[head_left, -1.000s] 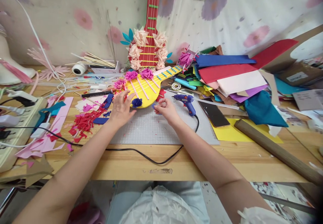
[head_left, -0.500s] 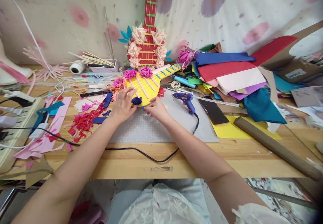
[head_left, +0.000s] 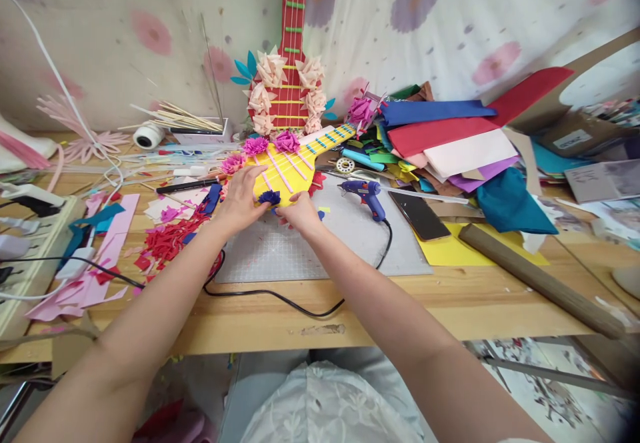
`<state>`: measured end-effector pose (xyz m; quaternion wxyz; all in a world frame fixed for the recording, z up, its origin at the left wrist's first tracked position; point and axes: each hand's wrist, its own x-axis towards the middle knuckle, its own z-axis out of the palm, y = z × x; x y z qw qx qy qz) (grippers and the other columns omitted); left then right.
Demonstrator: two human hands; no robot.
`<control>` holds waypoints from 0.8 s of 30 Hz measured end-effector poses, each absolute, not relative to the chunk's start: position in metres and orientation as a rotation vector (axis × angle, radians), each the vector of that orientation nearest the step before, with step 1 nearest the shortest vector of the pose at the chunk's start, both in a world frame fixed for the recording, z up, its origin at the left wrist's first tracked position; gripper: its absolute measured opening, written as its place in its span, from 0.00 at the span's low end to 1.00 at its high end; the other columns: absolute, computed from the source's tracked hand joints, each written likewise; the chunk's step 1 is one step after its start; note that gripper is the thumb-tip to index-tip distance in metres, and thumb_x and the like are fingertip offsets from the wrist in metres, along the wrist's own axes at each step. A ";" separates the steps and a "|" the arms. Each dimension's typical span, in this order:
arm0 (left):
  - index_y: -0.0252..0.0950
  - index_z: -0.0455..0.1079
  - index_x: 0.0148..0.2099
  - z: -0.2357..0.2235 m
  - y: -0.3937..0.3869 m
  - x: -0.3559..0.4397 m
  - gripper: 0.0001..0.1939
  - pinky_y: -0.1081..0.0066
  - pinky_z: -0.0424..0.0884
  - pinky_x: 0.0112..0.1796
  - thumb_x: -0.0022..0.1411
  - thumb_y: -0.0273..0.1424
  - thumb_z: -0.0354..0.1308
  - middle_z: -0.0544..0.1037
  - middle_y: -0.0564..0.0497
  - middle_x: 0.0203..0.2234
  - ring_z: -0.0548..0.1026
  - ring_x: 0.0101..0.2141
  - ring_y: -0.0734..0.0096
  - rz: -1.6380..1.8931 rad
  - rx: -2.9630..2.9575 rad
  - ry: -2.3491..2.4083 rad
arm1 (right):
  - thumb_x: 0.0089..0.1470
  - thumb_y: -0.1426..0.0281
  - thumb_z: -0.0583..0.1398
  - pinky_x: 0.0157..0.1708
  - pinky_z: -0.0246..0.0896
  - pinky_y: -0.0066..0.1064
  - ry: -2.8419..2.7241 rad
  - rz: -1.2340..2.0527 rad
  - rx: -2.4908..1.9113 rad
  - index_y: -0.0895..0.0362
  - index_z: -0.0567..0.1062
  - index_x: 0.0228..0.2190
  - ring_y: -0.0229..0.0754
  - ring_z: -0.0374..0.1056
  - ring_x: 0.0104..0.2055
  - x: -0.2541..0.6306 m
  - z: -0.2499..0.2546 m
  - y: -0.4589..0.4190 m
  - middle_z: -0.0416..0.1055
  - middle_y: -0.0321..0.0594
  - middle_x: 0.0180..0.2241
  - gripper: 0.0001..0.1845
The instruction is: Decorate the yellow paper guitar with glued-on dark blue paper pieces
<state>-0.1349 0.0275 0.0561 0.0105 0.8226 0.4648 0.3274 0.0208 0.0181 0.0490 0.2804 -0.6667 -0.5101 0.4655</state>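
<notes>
A yellow craft guitar (head_left: 290, 180) lies tilted on the desk, its neck pointing to the upper right. Pink strips cross its body, and pink and magenta paper flowers (head_left: 256, 146) line its left and upper edge. My left hand (head_left: 240, 203) grips the lower left of the body, thumb beside a dark blue paper flower (head_left: 269, 197). At the bottom edge my right hand (head_left: 300, 214) is closed, thumb over the rim; its other fingertips are partly hidden. Just right of that hand, a small blue scrap (head_left: 321, 214) rests on the grey cutting mat (head_left: 280, 256).
A blue glue gun (head_left: 367, 196) lies on the mat, its black cord (head_left: 280, 294) looping across the front. Beside it are a phone (head_left: 419, 214) and a cardboard tube (head_left: 540, 280). Red scraps (head_left: 170, 240) lie left; a red flowered guitar (head_left: 290, 93) stands behind.
My right hand has shifted slightly left along the guitar's lower edge, closer to the dark blue flower. My left hand keeps its hold. The whole view has shifted a little.
</notes>
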 end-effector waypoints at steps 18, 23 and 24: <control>0.38 0.50 0.59 0.052 0.031 -0.145 0.36 0.53 0.56 0.57 0.50 0.31 0.61 0.62 0.41 0.54 0.59 0.57 0.55 1.067 2.586 1.423 | 0.43 0.73 0.62 0.14 0.51 0.23 -1.145 1.377 -1.732 0.57 0.56 0.41 0.35 0.69 0.20 0.010 0.060 0.018 0.74 0.42 0.32 0.25; 0.38 0.49 0.60 0.050 0.026 -0.145 0.37 0.53 0.55 0.57 0.49 0.29 0.59 0.61 0.41 0.55 0.58 0.57 0.54 1.011 2.623 1.418 | 0.43 0.74 0.61 0.12 0.49 0.23 -1.113 1.396 -1.666 0.57 0.56 0.41 0.33 0.68 0.19 0.012 0.060 0.016 0.73 0.44 0.36 0.24; 0.39 0.49 0.60 0.050 0.024 -0.144 0.39 0.53 0.55 0.57 0.48 0.29 0.60 0.60 0.41 0.55 0.57 0.58 0.54 0.978 2.630 1.417 | 0.43 0.74 0.61 0.13 0.49 0.23 -1.116 1.398 -1.659 0.57 0.56 0.41 0.33 0.68 0.19 0.012 0.059 0.016 0.73 0.44 0.36 0.24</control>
